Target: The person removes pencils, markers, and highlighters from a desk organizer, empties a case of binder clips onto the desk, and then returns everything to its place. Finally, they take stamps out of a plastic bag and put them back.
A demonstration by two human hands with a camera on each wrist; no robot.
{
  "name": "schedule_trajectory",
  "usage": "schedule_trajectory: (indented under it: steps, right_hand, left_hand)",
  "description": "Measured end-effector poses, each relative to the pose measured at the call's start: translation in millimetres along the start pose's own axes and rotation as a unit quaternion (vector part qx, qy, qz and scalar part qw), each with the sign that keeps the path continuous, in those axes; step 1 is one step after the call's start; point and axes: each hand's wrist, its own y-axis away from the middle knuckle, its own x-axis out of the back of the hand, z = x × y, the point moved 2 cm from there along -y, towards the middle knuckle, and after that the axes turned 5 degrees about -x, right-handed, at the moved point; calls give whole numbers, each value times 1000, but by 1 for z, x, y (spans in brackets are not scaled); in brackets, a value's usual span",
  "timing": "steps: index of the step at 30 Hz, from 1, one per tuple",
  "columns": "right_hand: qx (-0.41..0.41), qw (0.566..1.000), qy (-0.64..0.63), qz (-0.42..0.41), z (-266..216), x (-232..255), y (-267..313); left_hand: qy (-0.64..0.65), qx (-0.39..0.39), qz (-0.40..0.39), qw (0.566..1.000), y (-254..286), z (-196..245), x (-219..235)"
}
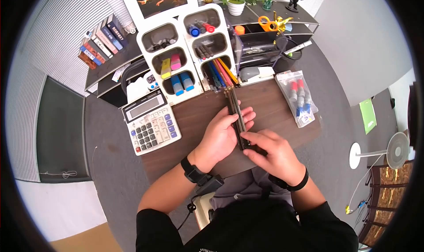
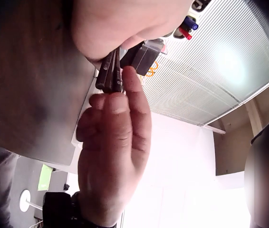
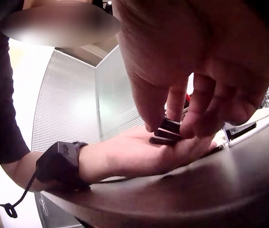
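Several dark pencils before the white organizer, left hand gripping, right hand pinching, might scatter if unevenly held.

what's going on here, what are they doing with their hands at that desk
A person holds a few dark pencils over the desk. The left hand cradles them, thumb across the top, while the right hand pinches at the near end. The far ends point toward the organizer, whose lower right compartment already has coloured pencils in it.
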Motion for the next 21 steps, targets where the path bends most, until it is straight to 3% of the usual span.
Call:
schedule_trajectory:
  steps: [6, 12, 17, 19, 21]
  right_hand:
    - [42, 999, -6, 11, 9, 2, 13]
    - [70, 995, -23, 70, -22, 34, 20]
    - [112, 988, -44, 92, -37, 25, -8]
    - [117, 988, -32, 97, -39, 15, -28]
    - [56, 995, -29, 82, -37, 2, -47]
  left_hand:
    - [-33, 29, -10, 999, 4, -3, -4]
    - [-15, 43, -7, 999, 2, -3, 0]
    - [-11, 48, -14, 999, 2, -8, 6]
    - [15, 34, -81, 996, 0, -10, 11]
    - [41, 10, -110, 993, -6, -14, 19]
